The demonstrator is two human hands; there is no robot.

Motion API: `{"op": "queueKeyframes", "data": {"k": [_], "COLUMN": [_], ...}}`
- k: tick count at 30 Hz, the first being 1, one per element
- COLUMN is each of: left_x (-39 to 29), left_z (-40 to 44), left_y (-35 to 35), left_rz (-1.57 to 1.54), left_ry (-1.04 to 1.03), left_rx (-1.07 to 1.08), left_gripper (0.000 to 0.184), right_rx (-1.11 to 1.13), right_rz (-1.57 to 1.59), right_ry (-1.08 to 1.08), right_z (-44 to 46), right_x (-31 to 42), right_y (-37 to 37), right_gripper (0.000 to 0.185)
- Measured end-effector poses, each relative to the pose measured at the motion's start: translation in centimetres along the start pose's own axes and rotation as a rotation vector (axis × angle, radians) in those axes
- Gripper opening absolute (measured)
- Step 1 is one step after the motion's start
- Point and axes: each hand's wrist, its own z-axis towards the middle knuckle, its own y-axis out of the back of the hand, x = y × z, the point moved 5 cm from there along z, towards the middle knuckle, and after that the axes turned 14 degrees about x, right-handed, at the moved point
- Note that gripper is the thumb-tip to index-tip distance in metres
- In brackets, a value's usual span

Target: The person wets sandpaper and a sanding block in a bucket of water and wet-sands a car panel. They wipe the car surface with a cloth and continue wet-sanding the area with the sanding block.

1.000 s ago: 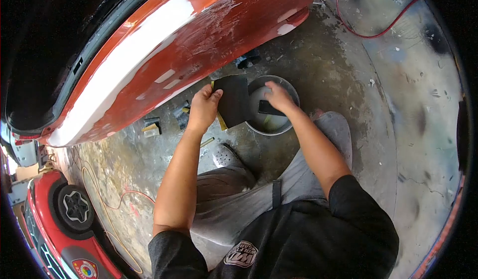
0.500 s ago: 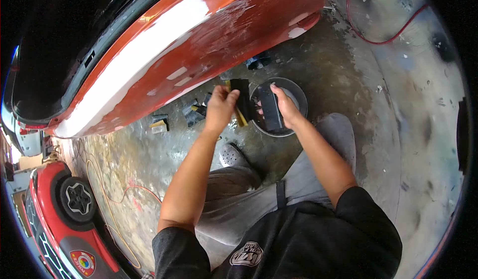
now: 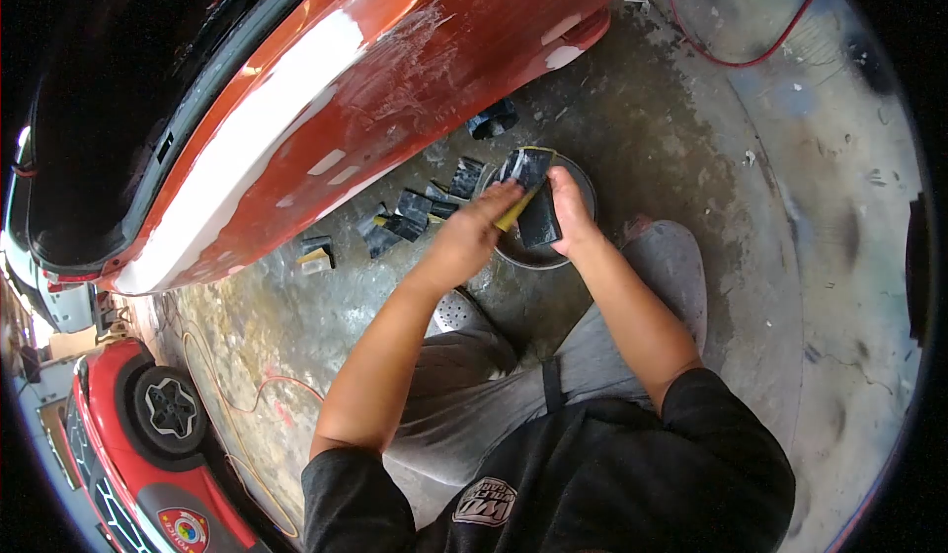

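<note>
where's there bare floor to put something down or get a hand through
Bare floor runs between the basin and the red hose. A smaller wet patch lies between the scraps and the shoe. It's crowded along the orange panel and over the basin, where the left hand and right hand are.

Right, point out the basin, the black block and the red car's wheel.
Basin [image 3: 588, 180]: head view, inner wall.
Black block [image 3: 539, 220]: head view, flat face.
Red car's wheel [image 3: 171, 409]: head view, hub.
</note>
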Motion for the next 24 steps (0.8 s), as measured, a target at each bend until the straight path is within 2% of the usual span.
{"op": "queueKeyframes", "data": {"k": [2,3,6,7,8,10,11,13,17,24], "left_x": [1.3,0.7,1.6,1.6,1.7,1.4,1.3,1.5,3.7,0.4], "left_z": [-0.2,-0.4,-1.4,-1.6,-1.8,-1.7,-1.6,-1.3,-1.3,-1.2], "left_y": [0.9,2.1,2.8,2.9,2.7,1.9,1.3,0.4,-0.7,0.1], "left_rz": [-0.332,-0.523,-0.780,-0.815,-0.851,-1.054,-1.154,-1.268,-1.192,-1.046], "left_ry": [0.158,0.307,0.454,0.506,0.558,0.458,0.404,0.306,0.345,0.228], "left_rx": [-0.124,-0.197,-0.334,-0.325,-0.314,-0.286,-0.270,-0.254,-0.357,-0.382], "left_gripper": [0.058,0.056,0.047,0.046,0.045,0.040,0.039,0.043,0.045,0.043], "right_rx": [-0.014,-0.018,-0.104,-0.088,-0.098,-0.122,-0.098,-0.117,-0.167,-0.111], "right_rz": [-0.060,-0.090,-0.741,-0.832,-1.018,-1.395,-1.454,-1.419,-1.394,-1.307], "right_ry": [0.140,0.208,0.532,0.533,0.592,0.707,0.727,0.754,0.748,0.760], "right_z": [-0.3,-0.4,-0.7,-1.2,-1.8,-2.9,-2.9,-2.8,-3.1,-3.4], "right_x": [0.0,0.0,1.1,1.1,1.4,2.1,2.0,1.6,0.6,0.0], "right_y": [0.1,0.0,-1.8,-2.7,-3.8,-5.9,-6.4,-6.5,-7.1,-7.5], "right_gripper": [0.041,0.042,0.050,0.062,0.064,0.068,0.071,0.071,0.069,0.072]}}
